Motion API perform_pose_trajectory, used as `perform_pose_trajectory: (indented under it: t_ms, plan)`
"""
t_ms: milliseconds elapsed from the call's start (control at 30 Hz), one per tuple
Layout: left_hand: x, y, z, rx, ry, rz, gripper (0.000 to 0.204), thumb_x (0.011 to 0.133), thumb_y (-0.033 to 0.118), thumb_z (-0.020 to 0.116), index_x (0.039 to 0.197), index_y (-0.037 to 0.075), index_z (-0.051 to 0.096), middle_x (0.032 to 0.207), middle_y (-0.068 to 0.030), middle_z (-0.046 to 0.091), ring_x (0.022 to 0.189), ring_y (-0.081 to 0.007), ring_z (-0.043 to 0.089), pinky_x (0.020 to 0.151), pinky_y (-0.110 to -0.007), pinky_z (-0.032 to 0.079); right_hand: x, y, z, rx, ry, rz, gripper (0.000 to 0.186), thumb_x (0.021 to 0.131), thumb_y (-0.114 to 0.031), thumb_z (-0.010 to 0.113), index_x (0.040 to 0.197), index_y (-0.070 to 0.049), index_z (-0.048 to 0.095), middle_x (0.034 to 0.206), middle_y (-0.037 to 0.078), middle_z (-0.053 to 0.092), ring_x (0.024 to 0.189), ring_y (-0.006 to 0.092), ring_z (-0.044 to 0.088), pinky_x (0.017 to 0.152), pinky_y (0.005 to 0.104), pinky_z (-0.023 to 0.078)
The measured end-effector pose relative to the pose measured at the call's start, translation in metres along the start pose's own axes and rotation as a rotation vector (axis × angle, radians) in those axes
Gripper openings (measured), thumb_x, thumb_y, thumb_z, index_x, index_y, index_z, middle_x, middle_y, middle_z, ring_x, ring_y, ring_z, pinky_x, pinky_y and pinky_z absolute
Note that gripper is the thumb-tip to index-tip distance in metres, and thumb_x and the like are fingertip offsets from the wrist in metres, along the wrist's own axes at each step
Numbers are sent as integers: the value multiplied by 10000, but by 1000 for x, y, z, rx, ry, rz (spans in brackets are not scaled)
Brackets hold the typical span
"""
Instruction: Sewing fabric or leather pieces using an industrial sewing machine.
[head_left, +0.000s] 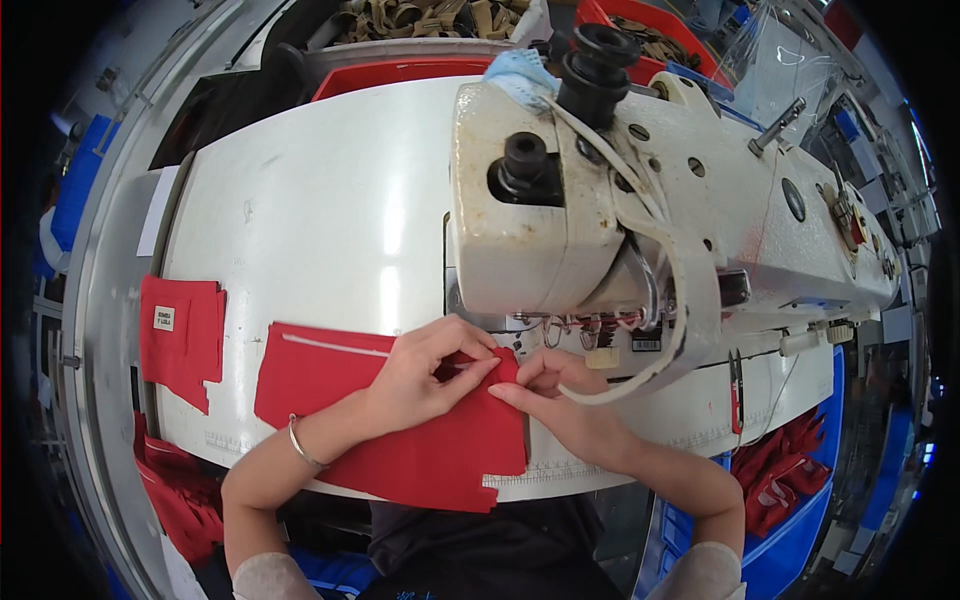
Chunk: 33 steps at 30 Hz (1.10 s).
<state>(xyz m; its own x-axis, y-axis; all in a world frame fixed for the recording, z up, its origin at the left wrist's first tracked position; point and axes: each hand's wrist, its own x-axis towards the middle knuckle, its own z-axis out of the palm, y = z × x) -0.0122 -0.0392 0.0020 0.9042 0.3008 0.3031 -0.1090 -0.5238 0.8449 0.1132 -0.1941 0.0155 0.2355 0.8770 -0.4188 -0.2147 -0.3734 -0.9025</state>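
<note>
A large red fabric piece (420,465) lies on the white table in front of the sewing machine (530,250). A pale strip (335,345) runs along its upper left part. My left hand (432,370) rests on the cloth, thumb and forefinger pinching its upper right edge. Close beside it, my right hand (555,395) pinches the same edge with thumb and fingers. Both hands are closed on the fabric, just in front of the needle area. Whatever lies between the fingertips is mostly hidden.
A smaller red piece with a pale label (185,335) lies at the table's left edge, with more red cloth (180,490) hanging below. Red pieces fill a blue bin (800,520) at right. Small scissors (738,390) lie right. Behind stand bins of brown strips (430,20).
</note>
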Motion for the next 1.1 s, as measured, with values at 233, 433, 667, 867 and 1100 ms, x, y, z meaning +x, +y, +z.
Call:
perform_pose_trajectory:
  t_ms: [233,433,667,867,1100]
  plan:
    - [21,14,-31,-231,-232,-347,115,786,-30,650,884,-4,595,854,-80,646,769,-147,625,709,-261,493,-9,7,1,-710,157,-655,216,782,-2,603,997,4,593,884,83,572,742,164,587,680,286,472]
    - [23,34,-23,-34,-208,-304,100,770,-48,633,858,-8,610,873,-87,594,795,-205,611,718,-282,490,8,-3,-10,-1650,107,-1583,219,680,-113,572,848,20,616,817,132,603,841,266,595,795,382,483]
    - [10,19,-1,268,-82,-191,72,744,23,669,787,22,610,832,-104,548,716,-267,535,666,-343,437,7,14,-12,-1646,92,-1363,313,639,-182,558,843,46,627,909,181,635,925,323,608,864,405,483]
    - [11,26,-7,147,-66,-332,75,762,-3,643,834,3,624,785,-124,573,720,-279,559,646,-339,481,3,5,-10,-1594,54,-1284,330,606,-86,579,901,55,628,932,172,630,933,290,613,811,348,521]
    - [9,20,-4,214,-51,-304,54,762,37,658,801,17,626,740,-104,585,707,-262,561,677,-343,452,3,13,-8,-1510,88,-1267,322,599,-82,581,884,60,625,923,171,629,919,294,619,812,353,523]
